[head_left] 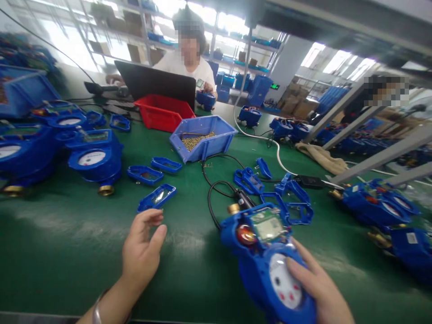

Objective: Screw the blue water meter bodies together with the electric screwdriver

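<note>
My right hand (320, 288) grips a blue water meter (266, 256) at the near right, fingers wrapped round its body beside the white dial; its open top shows a green circuit board and a red part. My left hand (141, 252) hovers open over the green mat, fingers apart, holding nothing. It is nearest to a blue window cover (157, 198) lying just beyond its fingertips. Two more blue covers (145, 174) lie farther back.
A blue bin of small brass parts (202, 137) and a red bin (162, 112) stand mid-table. Assembled blue meters (94, 157) crowd the left; others (378, 204) sit right. Black cables (216, 189) loop centre. A person sits behind a laptop (155, 83) opposite.
</note>
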